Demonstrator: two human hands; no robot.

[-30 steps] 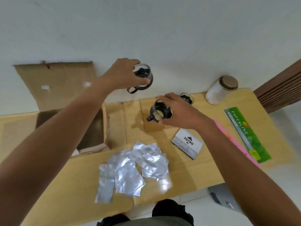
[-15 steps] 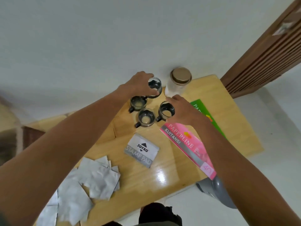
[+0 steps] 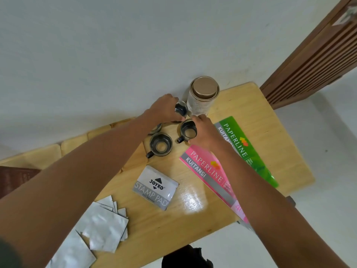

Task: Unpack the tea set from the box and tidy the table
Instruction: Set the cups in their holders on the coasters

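Beside the jar, left hand and right hand, fingers each curled round a glass cup.

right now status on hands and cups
Left hand grips cup by jar. Right hand holds second cup. Third cup stands free.

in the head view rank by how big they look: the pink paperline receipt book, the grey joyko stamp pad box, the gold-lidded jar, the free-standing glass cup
1. Pink Paperline receipt book, partly hidden by the right arm.
2. Grey Joyko stamp pad box and gold-lidded jar: too alike to rank.
3. Free-standing glass cup with black handle.
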